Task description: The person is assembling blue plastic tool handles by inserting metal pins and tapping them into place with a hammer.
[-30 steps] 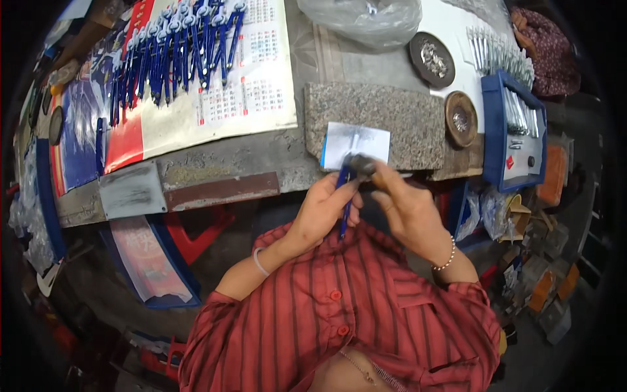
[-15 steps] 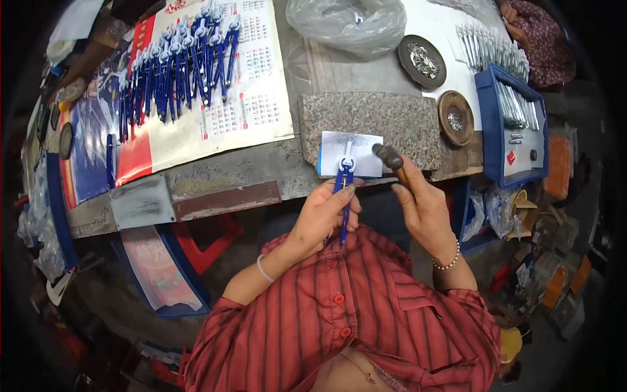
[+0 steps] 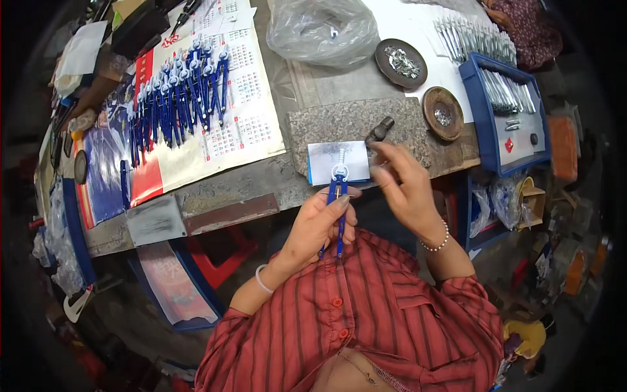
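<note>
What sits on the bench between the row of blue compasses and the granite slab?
In the head view, only the calendar sheet and bare benchtop lie between the blue compasses and the granite slab.

A small workshop — cluttered workbench (image 3: 261,183), rows of blue compasses (image 3: 176,98), trays of metal parts (image 3: 503,98)

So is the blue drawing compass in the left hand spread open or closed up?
Closed. The blue drawing compass has its two legs lying nearly parallel, close together, its head resting on the small white card while the left hand holds it.
</note>
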The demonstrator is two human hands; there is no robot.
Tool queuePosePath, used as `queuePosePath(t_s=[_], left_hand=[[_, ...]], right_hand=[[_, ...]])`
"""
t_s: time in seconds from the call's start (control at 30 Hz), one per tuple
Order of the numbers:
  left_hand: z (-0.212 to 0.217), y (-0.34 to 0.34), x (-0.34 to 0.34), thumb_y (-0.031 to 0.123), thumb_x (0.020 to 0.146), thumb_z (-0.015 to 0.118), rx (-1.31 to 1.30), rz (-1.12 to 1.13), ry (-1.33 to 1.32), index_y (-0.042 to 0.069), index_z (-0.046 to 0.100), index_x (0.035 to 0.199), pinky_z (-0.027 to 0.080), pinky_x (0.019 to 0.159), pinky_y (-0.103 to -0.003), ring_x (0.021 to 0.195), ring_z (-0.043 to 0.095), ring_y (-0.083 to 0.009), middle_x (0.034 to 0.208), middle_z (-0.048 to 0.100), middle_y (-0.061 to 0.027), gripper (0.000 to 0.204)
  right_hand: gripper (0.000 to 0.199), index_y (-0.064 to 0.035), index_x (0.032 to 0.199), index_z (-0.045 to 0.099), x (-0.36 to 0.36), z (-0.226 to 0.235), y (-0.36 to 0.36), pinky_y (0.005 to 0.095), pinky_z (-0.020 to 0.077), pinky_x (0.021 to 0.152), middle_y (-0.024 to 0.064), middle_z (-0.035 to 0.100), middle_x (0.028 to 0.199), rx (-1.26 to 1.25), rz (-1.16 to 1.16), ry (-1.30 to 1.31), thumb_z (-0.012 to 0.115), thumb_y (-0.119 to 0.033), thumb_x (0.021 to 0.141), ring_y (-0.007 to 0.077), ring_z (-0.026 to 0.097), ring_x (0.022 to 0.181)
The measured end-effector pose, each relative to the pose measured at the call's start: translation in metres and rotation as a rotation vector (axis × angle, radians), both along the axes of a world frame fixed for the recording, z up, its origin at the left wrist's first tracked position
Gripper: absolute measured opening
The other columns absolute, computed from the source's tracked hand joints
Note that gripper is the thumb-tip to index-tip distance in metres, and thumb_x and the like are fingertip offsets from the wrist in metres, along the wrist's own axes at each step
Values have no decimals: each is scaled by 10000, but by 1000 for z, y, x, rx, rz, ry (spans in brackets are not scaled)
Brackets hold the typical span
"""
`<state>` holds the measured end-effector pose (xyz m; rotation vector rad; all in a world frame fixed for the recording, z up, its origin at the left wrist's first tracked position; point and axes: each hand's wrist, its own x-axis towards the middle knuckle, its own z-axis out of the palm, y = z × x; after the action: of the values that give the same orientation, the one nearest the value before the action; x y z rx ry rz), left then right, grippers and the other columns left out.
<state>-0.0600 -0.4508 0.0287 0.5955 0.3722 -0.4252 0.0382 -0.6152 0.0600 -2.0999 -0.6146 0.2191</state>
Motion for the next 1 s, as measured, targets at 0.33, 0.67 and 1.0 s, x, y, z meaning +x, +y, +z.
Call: queuePosePath(t_s=[0.33, 0.67, 1.0], left_hand=[[22, 18, -1, 187, 975, 454, 34, -41, -65, 14, 490, 1162, 509, 594, -247, 654, 593, -139, 814, 585, -75, 257], [23, 14, 9, 192, 963, 492, 289, 246, -162, 4, 529, 1182, 411, 895, -262, 1009, 525, -106, 1113, 582, -62, 290], [18, 33, 13, 243, 936, 558, 722, 184, -215, 37, 563, 828, 370, 548, -190, 651, 472, -32, 734, 564, 9, 233]], right_hand=[[374, 5, 1258, 408, 5, -2, 26, 173, 421, 613, 23, 561, 901, 532, 136, 832, 525, -64, 909, 45, 517, 732], [261, 11, 1081, 514, -46, 9, 32, 177, 399, 568, 3, 552, 816, 153, 226, 559, 614, -104, 869, 15, 460, 644], [188, -23, 954, 551, -46, 11, 38, 160, 318, 423, 27, 569, 701, 390, 231, 1117, 532, -209, 941, 30, 389, 454]])
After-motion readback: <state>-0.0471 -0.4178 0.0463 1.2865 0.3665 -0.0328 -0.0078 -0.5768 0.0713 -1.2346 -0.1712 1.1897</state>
